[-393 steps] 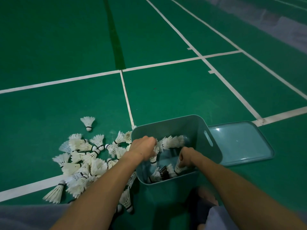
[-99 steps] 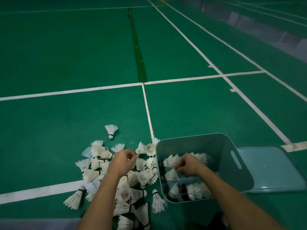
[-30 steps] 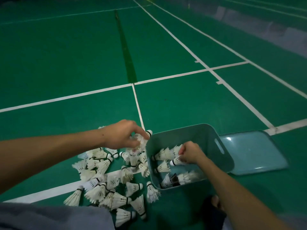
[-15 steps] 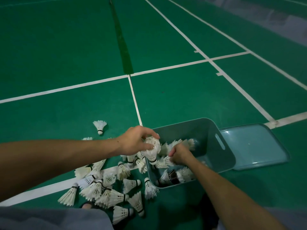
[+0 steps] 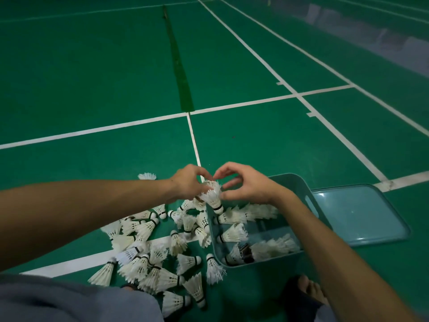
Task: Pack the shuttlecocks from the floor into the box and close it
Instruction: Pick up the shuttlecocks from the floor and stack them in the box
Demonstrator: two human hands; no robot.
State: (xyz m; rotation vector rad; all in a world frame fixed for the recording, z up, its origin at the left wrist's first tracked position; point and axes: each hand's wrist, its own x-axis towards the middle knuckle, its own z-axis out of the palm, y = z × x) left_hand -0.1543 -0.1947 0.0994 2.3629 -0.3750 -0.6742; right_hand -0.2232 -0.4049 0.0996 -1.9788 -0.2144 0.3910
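both hands pinched one shuttlecock (image 5: 212,198) over the box (image 5: 299,189) rim: left hand (image 5: 189,184) at its 9 o'clock, right hand (image 5: 246,183) at 3. the lid (image 5: 362,217) lay at the box's 3 o'clock.

White feathered shuttlecock (image 5: 212,198) with black band between the hands, teal box (image 5: 260,267) below, paler teal lid (image 5: 362,217) right, green floor (image 5: 92,77) with white lines

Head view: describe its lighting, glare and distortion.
Head view: dim, dull light with dark corners; pale glare on the lid and the far floor; wide-angle bending of the court lines; the shuttlecock held by both hands stays fairly sharp.
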